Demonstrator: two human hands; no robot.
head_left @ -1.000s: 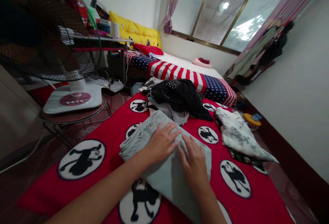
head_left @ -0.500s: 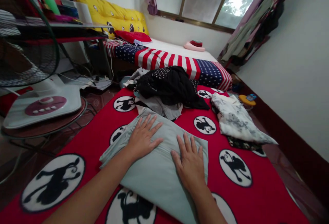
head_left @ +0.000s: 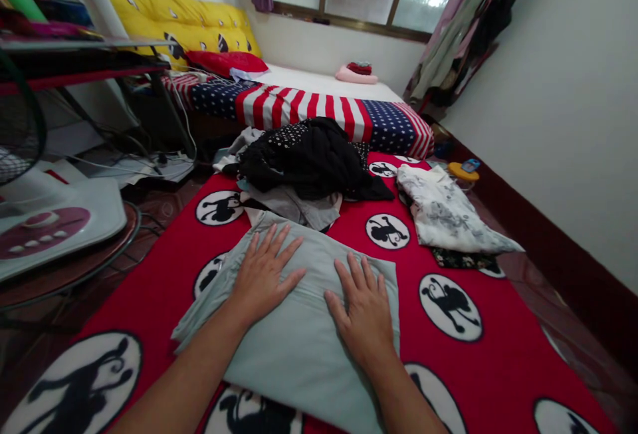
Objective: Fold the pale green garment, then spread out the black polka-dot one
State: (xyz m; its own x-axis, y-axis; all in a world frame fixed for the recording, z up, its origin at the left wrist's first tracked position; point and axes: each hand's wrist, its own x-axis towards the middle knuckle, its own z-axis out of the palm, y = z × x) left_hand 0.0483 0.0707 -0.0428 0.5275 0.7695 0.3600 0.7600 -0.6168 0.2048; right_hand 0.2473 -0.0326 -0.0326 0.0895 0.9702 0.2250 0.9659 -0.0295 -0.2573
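Observation:
A pale grey-green folded garment (head_left: 294, 344) lies flat before me on a red blanket (head_left: 503, 367) printed with black monkey figures in white circles. Its gathered edge runs along the left side; its exact kind I cannot tell. My left hand (head_left: 264, 274) rests palm down on the upper left part of the cloth, fingers spread. On the right part my right hand (head_left: 363, 308) also lies flat, fingers apart. Just beyond the garment is a heap of black clothes (head_left: 314, 158), with a grey piece (head_left: 299, 207) beneath it.
Right of the heap lies a white patterned garment (head_left: 446, 211) on a dark floral one. A fan base (head_left: 54, 228) stands on a round stool at left. Behind are a bed with a stars-and-stripes cover (head_left: 299, 108) and a yellow cushion (head_left: 164, 12). Clothes (head_left: 448, 42) hang at right.
The view has shifted a little to the right, so the room slides left in it. Both hands stay flat on the folded garment, nearly where they were.

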